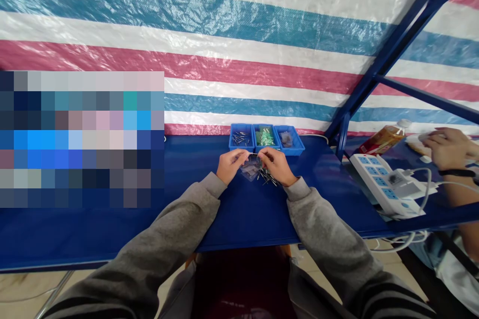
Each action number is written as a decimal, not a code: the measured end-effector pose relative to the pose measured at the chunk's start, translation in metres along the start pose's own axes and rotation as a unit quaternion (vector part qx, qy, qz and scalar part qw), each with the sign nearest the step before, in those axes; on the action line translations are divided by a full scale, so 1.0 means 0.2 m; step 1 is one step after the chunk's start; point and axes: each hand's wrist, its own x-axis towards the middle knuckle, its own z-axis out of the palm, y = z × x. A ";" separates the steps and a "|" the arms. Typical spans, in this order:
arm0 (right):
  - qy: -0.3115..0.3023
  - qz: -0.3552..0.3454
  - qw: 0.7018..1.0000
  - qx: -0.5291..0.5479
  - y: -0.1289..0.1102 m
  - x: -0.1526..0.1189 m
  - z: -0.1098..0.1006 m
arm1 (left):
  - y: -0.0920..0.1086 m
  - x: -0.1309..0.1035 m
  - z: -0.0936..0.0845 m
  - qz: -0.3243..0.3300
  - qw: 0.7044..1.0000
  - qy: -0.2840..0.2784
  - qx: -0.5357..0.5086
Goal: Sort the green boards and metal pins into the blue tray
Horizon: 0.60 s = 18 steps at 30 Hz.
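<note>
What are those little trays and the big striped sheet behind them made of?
The trays look like moulded plastic, smooth and solid blue with crisp rims. The striped sheet seems to be woven plastic: glossy, creased glare and a faint fine mesh, though the exact type is unclear.

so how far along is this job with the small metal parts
Perhaps done: the metal pieces in the leftmost blue bin, though I can't confirm they're finished. In hand: a thin piece, pinched between the left hand and right hand. Apparently remaining: the loose pile of thin parts on the table. Overall progress can't be told.
</note>
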 end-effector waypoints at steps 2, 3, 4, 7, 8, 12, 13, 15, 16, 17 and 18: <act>-0.002 0.002 1.000 0.010 0.00 0.00 0.00 | -0.01 0.00 0.00 0.015 1.000 0.006 0.008; -0.006 0.003 1.000 0.014 0.01 0.00 0.00 | -0.01 0.00 0.00 0.024 1.000 0.007 0.010; -0.011 0.003 1.000 0.016 0.01 0.00 0.01 | -0.01 0.00 0.00 0.034 0.999 0.007 0.012; -0.019 0.003 1.000 0.008 0.01 -0.01 0.02 | 0.00 0.00 0.00 0.060 0.998 0.013 0.011; -0.021 0.004 1.000 0.002 0.01 -0.01 0.03 | 0.00 0.00 0.00 0.066 0.998 0.016 0.010; -0.023 -0.004 0.999 -0.022 0.00 -0.01 0.04 | 0.01 0.00 0.00 0.064 0.998 0.022 0.000; -0.023 -0.006 0.999 -0.025 0.00 -0.01 0.04 | 0.01 0.00 0.00 0.058 0.998 0.023 -0.002; -0.022 -0.009 0.999 -0.026 0.00 -0.01 0.04 | 0.02 -0.01 0.01 0.039 0.999 0.023 -0.009; -0.022 -0.008 0.999 -0.026 0.00 -0.01 0.04 | 0.02 -0.01 0.01 0.027 0.999 0.023 -0.016; -0.021 -0.007 0.999 -0.025 0.01 -0.01 0.04 | 0.02 -0.01 0.01 0.015 0.999 0.022 -0.027; -0.017 -0.005 0.999 -0.026 0.01 -0.01 0.04 | 0.02 -0.01 0.01 0.005 0.999 0.019 -0.039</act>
